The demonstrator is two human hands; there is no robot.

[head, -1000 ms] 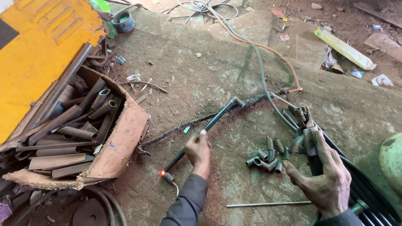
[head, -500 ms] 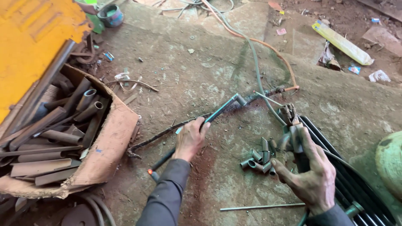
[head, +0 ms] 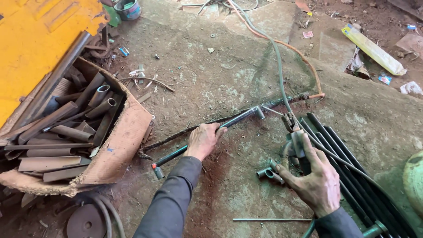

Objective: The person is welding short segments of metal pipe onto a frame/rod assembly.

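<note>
Head-camera view: left hand (head: 203, 140) gripped a dark metal pipe (head: 207, 134) lying on the dirt floor (head: 211, 79), fingers wrapped around it; right hand (head: 315, 180) clasped a welding torch (head: 296, 139). Steadying the pipe firmly seemed key.

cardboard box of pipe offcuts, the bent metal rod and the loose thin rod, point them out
cardboard box (head: 128, 141), head view, on its torn right wall
bent metal rod (head: 240, 117), head view, on the shaft past the left hand (head: 203, 140)
thin rod (head: 271, 219), head view, mid-length
</note>
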